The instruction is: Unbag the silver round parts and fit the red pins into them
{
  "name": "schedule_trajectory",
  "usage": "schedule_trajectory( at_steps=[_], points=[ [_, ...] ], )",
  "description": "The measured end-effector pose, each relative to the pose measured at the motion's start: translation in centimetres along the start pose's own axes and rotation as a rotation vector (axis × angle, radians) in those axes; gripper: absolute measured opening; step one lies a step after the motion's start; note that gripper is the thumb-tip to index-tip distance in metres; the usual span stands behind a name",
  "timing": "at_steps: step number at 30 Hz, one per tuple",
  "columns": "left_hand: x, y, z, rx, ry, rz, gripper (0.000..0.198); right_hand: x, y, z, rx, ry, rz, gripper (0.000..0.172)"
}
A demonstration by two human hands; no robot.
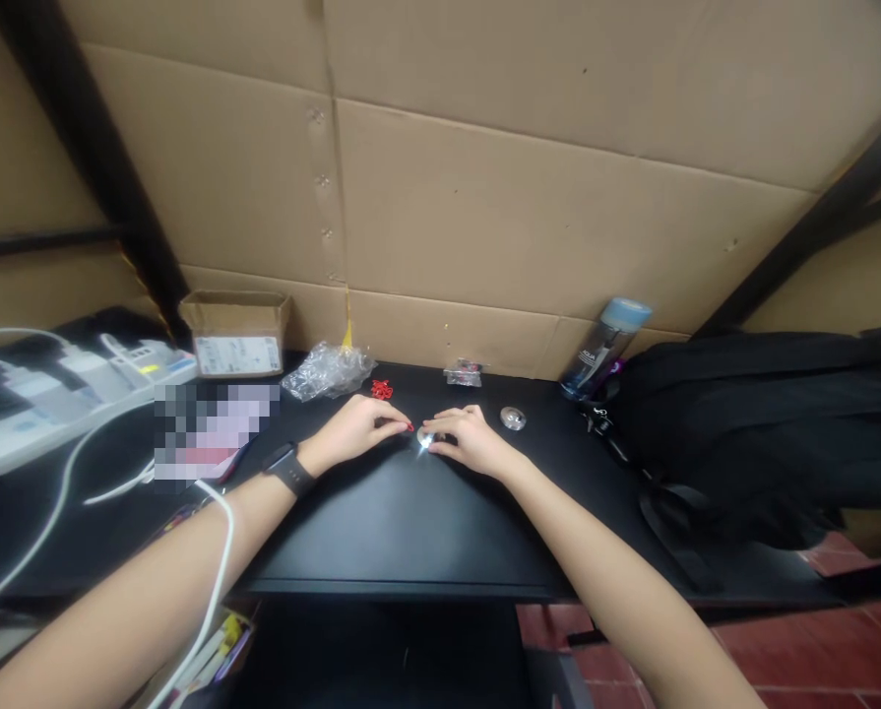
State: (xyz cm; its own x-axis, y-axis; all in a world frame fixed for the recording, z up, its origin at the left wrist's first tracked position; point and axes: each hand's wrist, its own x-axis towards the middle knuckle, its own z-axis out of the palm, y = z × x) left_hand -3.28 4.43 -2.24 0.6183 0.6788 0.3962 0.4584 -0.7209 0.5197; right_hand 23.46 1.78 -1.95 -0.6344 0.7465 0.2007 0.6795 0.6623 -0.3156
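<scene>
My left hand (pixel 358 428) pinches a small red piece (pixel 410 427) between thumb and fingertips. Close beside it, my right hand (pixel 470 438) has thumb and fingers closed on a small shiny round piece (pixel 425 439), which glints brightly at the tabletop. Whether the two pieces touch I cannot tell. A similar shiny round piece (pixel 513 418) lies to the right of my right hand. Beyond my left hand is a little heap of red pieces (pixel 382 389). A small clear packet (pixel 464 372) with red and dark contents lies farther back.
Crumpled clear plastic (pixel 328 371) and an open cardboard box (pixel 234 335) stand back left of the black table (pixel 381 551). A power strip (pixel 63 404), white cables and a phone (pixel 225 428) lie left. A bottle (pixel 603 350) and black backpack (pixel 765 433) are right.
</scene>
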Motion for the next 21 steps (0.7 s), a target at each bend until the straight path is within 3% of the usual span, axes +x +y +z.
schedule_trajectory(
  at_steps=[8,15,21],
  points=[
    [0.1,-0.1,0.3,-0.033,0.033,-0.033,0.017,0.2,-0.7,0.3,-0.042,0.089,-0.159,0.023],
    [0.2,0.1,1.6,-0.236,0.051,-0.183,0.019,0.2,-0.8,0.8,0.120,0.260,-0.050,0.025],
    [0.6,1.8,2.6,-0.097,0.096,-0.153,0.012,0.6,-1.1,1.3,0.431,0.345,0.111,0.021]
  ],
)
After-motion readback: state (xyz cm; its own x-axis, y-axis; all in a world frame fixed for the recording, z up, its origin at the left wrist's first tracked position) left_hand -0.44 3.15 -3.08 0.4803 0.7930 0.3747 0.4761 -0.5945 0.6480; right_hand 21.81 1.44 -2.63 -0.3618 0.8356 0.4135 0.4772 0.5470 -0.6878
